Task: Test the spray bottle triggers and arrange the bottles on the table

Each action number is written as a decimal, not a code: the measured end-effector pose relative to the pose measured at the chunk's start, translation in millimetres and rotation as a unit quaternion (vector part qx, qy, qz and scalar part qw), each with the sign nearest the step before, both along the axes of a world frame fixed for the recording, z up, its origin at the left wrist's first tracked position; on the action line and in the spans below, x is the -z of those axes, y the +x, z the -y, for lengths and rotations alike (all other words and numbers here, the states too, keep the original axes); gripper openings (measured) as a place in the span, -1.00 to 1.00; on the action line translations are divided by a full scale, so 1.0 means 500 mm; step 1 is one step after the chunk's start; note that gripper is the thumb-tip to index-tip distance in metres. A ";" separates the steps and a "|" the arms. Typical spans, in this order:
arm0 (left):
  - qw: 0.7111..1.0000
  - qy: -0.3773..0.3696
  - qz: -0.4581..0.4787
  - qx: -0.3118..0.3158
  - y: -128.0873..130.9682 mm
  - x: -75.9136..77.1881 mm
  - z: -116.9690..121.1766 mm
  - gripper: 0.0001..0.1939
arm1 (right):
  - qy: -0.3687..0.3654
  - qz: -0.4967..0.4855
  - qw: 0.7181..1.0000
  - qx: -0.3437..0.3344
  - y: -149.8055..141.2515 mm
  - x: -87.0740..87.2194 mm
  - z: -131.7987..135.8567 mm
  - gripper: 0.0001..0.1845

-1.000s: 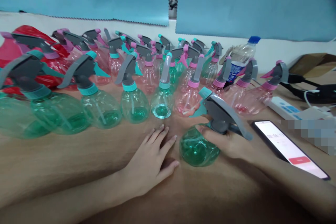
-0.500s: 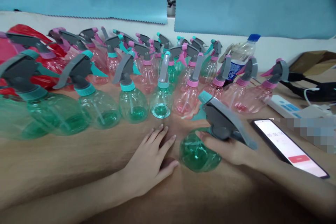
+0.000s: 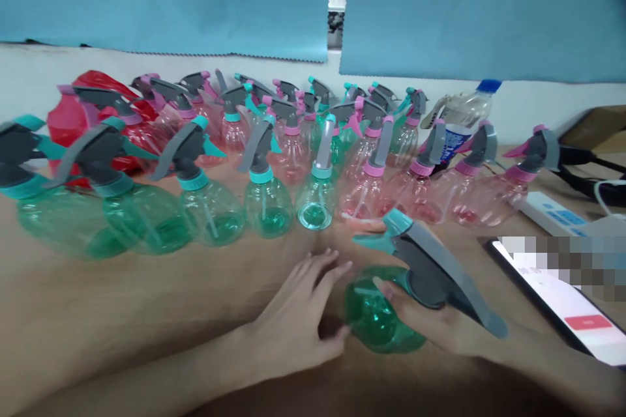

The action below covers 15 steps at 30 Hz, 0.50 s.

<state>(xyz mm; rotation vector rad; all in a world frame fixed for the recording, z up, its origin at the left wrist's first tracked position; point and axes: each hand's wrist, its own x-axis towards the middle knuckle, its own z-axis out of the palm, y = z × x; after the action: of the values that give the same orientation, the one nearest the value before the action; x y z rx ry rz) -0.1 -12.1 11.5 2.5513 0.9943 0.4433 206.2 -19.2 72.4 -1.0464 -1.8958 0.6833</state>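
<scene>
While the right hand (image 3: 440, 329) grips the near bottle (image 3: 384, 313) by its upper body and neck, thumb on the green shell, the left hand (image 3: 298, 319) lies just beside it, palm down, fingers extended and slightly parted, holding nothing. Near bottle: tilted, spray head (image 3: 433, 267) grey and teal, located right of the left hand and in front of the rows. Front row, left part: green bottles with teal collars, including the middle bottle (image 3: 315, 199), upright. Front row, right part: pink bottles (image 3: 364, 192) with pink collars. Further bottles stand behind. Right side: phone (image 3: 557, 300), screen lit, lying near the power strip (image 3: 555, 214). Rear left: red bag (image 3: 73, 120).
</scene>
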 end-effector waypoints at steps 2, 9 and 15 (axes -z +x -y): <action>0.998 -0.041 0.036 0.031 -0.004 -0.018 0.011 -0.14 | -0.008 -0.037 0.999 -0.020 -0.009 0.004 0.002 -0.39; 0.993 -0.061 0.099 0.012 -0.066 -0.077 0.047 -0.11 | 0.033 -0.058 0.997 -0.026 -0.114 -0.003 -0.002 -0.60; 0.986 -0.009 0.124 -0.112 -0.186 -0.074 0.089 -0.32 | 0.027 -0.074 0.995 -0.067 -0.283 -0.008 0.003 -0.61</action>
<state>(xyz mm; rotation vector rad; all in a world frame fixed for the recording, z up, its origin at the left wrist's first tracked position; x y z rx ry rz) -93.1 -56.7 48.3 2.3053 1.1854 0.7883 64.5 -20.7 76.5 -0.8165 -1.8560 0.7622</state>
